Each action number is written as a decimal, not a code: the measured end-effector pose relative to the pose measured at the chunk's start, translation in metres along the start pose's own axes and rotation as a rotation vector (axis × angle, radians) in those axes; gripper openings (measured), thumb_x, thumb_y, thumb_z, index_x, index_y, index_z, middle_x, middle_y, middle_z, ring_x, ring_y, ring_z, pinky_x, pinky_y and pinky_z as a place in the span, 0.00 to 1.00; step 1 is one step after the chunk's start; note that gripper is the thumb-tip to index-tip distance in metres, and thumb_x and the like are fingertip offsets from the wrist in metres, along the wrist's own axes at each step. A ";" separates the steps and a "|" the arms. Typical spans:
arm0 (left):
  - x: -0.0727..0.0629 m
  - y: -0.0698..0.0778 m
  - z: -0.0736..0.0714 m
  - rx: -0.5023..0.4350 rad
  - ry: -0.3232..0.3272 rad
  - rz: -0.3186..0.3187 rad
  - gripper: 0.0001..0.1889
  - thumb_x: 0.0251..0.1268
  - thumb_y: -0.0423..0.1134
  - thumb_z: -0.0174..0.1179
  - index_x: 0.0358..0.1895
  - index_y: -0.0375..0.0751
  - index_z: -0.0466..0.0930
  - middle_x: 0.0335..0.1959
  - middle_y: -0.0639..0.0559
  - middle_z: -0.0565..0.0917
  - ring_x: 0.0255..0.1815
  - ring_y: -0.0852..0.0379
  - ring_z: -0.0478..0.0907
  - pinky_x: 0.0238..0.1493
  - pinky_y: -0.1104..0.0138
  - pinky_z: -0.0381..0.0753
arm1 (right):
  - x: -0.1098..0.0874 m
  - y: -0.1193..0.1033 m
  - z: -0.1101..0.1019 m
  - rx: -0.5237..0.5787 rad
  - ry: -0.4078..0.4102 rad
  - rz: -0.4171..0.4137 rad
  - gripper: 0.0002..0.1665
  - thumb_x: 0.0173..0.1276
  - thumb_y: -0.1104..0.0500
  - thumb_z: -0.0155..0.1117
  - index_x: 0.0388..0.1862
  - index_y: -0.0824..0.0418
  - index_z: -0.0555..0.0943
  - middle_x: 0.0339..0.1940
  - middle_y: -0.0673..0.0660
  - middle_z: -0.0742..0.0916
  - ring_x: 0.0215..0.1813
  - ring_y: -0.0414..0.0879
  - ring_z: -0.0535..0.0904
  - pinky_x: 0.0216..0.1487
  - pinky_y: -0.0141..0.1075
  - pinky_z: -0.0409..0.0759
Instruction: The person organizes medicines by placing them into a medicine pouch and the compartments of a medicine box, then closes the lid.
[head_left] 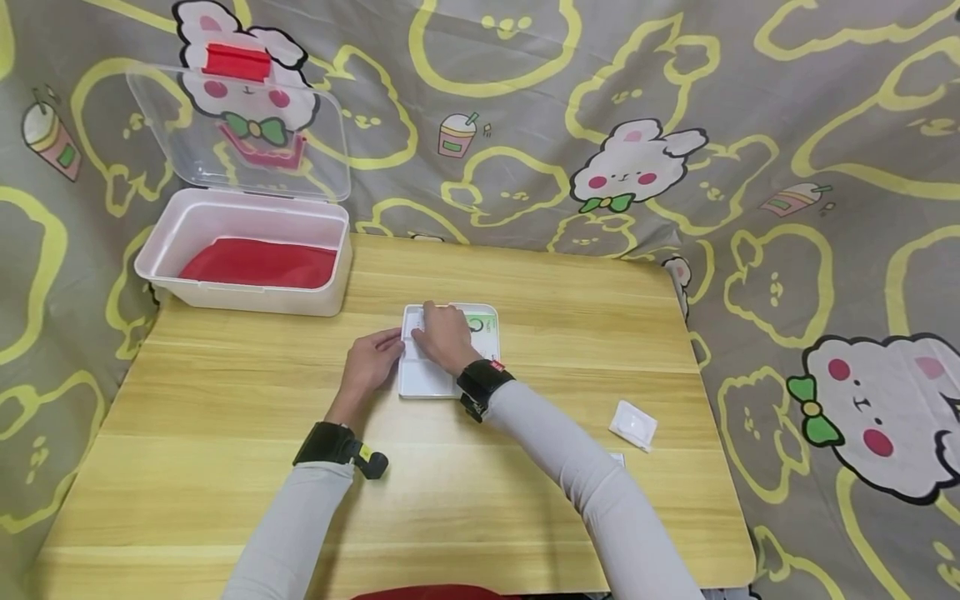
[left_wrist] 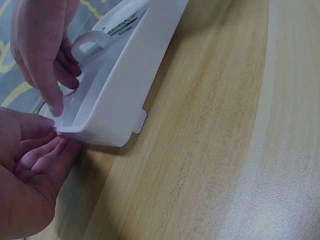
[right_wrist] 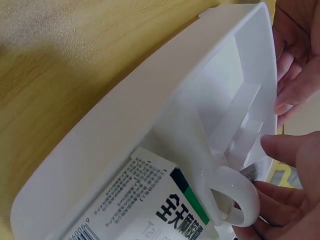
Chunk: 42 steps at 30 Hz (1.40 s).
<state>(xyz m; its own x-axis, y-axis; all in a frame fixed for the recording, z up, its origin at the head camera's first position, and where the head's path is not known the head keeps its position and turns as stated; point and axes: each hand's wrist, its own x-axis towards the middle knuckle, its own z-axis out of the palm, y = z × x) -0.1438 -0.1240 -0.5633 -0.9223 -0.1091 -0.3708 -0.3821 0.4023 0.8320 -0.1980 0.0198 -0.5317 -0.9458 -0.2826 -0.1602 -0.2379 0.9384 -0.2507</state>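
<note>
A white compartmented tray with a raised loop handle lies on the table. My left hand holds its left wall, thumb at the rim and fingers against the outside in the left wrist view. My right hand reaches over the tray from above. Its fingers dip into the narrow compartments at one end, beside the handle. A greyish piece shows near those fingertips; whether they pinch it is hidden. A white and green medicine box with Chinese print sits inside the tray.
A clear plastic storage box with a red bottom inside stands at the back left, lid raised. A small white packet lies at the right. Another pale edge peeks out beside the right sleeve. Patterned cloth hangs behind the table.
</note>
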 end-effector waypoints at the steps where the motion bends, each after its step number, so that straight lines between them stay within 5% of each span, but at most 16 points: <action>1: 0.000 0.000 0.000 0.002 0.002 0.005 0.21 0.75 0.44 0.57 0.67 0.45 0.78 0.61 0.44 0.83 0.68 0.45 0.76 0.73 0.53 0.68 | 0.000 0.000 0.001 -0.002 -0.004 -0.011 0.19 0.71 0.47 0.66 0.47 0.62 0.81 0.36 0.59 0.88 0.44 0.55 0.86 0.50 0.44 0.82; 10: 0.000 0.001 -0.002 -0.008 -0.008 0.010 0.21 0.74 0.43 0.57 0.67 0.43 0.78 0.60 0.43 0.84 0.67 0.45 0.78 0.72 0.53 0.69 | 0.001 -0.001 0.001 -0.004 -0.093 -0.012 0.11 0.73 0.55 0.58 0.35 0.59 0.83 0.41 0.59 0.89 0.50 0.55 0.84 0.58 0.46 0.78; 19: 0.002 0.002 -0.004 0.000 -0.020 0.016 0.21 0.74 0.42 0.58 0.67 0.43 0.78 0.60 0.43 0.84 0.66 0.44 0.78 0.72 0.53 0.69 | 0.004 -0.001 -0.003 0.046 -0.142 0.011 0.05 0.64 0.63 0.59 0.34 0.60 0.82 0.38 0.57 0.87 0.45 0.53 0.82 0.51 0.42 0.81; 29: 0.004 -0.001 -0.004 0.003 -0.020 0.016 0.21 0.74 0.43 0.58 0.67 0.43 0.78 0.61 0.43 0.83 0.68 0.44 0.77 0.73 0.52 0.68 | 0.004 -0.002 0.001 0.046 -0.128 0.043 0.12 0.64 0.61 0.60 0.43 0.60 0.87 0.47 0.58 0.89 0.54 0.55 0.83 0.59 0.44 0.78; 32: 0.004 -0.001 -0.004 0.002 -0.019 0.018 0.21 0.74 0.44 0.58 0.67 0.44 0.78 0.61 0.43 0.83 0.68 0.44 0.76 0.73 0.52 0.67 | 0.004 -0.003 0.000 0.078 -0.122 0.049 0.12 0.66 0.60 0.60 0.43 0.60 0.87 0.46 0.58 0.89 0.51 0.54 0.83 0.56 0.43 0.79; 38: 0.004 0.000 -0.003 -0.008 -0.018 0.011 0.21 0.74 0.43 0.58 0.67 0.44 0.78 0.60 0.44 0.83 0.68 0.45 0.77 0.73 0.52 0.68 | 0.002 -0.004 -0.001 0.154 -0.113 0.038 0.07 0.66 0.60 0.59 0.28 0.60 0.81 0.29 0.56 0.83 0.36 0.50 0.80 0.36 0.36 0.76; 42: 0.003 -0.001 -0.003 -0.022 -0.017 -0.002 0.21 0.74 0.43 0.58 0.67 0.44 0.78 0.61 0.43 0.83 0.68 0.45 0.77 0.73 0.53 0.68 | 0.002 -0.003 0.000 0.190 -0.116 0.053 0.08 0.67 0.62 0.58 0.36 0.62 0.84 0.34 0.58 0.86 0.39 0.51 0.81 0.39 0.37 0.78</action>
<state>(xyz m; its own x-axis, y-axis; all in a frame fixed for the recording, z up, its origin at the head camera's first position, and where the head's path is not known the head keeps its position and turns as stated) -0.1461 -0.1271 -0.5638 -0.9206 -0.0945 -0.3790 -0.3851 0.3822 0.8400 -0.1993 0.0160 -0.5316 -0.9215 -0.2653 -0.2835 -0.1326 0.9012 -0.4126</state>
